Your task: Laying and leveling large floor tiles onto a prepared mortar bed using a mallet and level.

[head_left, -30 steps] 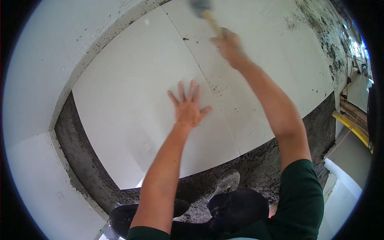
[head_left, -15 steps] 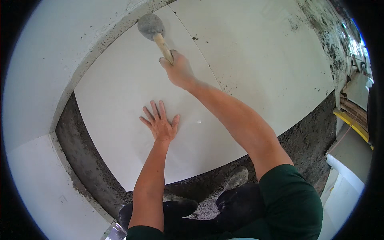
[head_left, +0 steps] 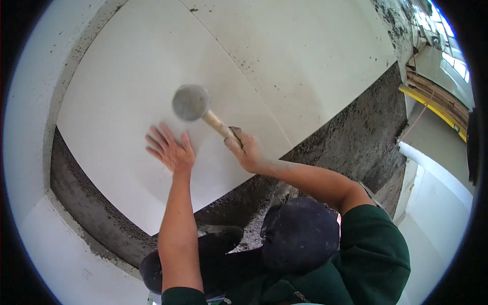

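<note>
Two large pale tiles take up most of the view (twelve = top edge): left tile (head_left: 112, 96) beneath both hands, right tile (head_left: 325, 61) beyond it toward two o'clock. Shared seam (head_left: 235, 63) runs from eleven to five o'clock. Dark mortar (head_left: 351, 122) is exposed along the tile edges, from three o'clock round through six to nearly nine. Yellow bar (head_left: 437, 113) near three o'clock, well apart from the hands.

Mallet (head_left: 192, 103): grey round head, pale handle (head_left: 217, 124); positioned over the left tile, on the nine o'clock side of the seam. Long axis ten to four o'clock, head at the ten end; slightly flatter than the seam line. Whether the head touches the tile: cannot tell.

Right hand (head_left: 246, 151) is wrapped around the handle at its four o'clock end; from it, the mallet head lies toward ten. Left hand (head_left: 174, 152) is bare of any tool, palm down on the left tile, fingers fanned wide toward eleven; from it, the mallet head lies toward one, near but not touching. Left thumb (head_left: 187, 142) is its closest part. Judgement: head-to-thumb clearance is the relation that matters, the left hand being nearer to the head than the right
</note>
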`<state>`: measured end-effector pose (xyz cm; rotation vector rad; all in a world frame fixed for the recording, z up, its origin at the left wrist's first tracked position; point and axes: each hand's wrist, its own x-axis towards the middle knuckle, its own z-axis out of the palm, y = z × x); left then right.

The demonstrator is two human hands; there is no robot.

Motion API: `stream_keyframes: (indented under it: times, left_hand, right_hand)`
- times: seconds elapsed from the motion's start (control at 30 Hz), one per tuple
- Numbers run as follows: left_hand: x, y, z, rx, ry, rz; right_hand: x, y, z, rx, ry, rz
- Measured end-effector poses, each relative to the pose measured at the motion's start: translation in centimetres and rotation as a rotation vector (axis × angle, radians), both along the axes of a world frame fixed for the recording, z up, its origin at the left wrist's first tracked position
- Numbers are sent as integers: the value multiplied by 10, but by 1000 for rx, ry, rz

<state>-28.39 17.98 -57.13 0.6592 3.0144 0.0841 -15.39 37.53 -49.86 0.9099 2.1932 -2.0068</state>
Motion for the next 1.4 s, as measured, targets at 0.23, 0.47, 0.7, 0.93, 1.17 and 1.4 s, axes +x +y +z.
stream_keyframes:
  times: [0.23, 0.47, 0.7, 0.93, 1.17, 1.4]
  left_hand:
    - [25, -22, 2, -20, -18, -36]
    - [27, -30, 1, -12, 20, -71]
    - [22, -18, -2, -13, 16, -24]
    - [22, -23, -4, 4, 58, -40]
    - [25, -22, -5, 25, 54, -53]
    - [28, -14, -5, 35, 64, -54]
  right_hand:
    - [50, -9, 37, -9, -5, 158]
    - [87, -16, 36, -94, -143, 214]
    - [129, -10, 35, -20, -247, 327]
    - [142, -6, 28, -6, -397, 496]
    - [155, -12, 24, 27, -268, 508]
    - [163, -4, 25, 59, -294, 617]
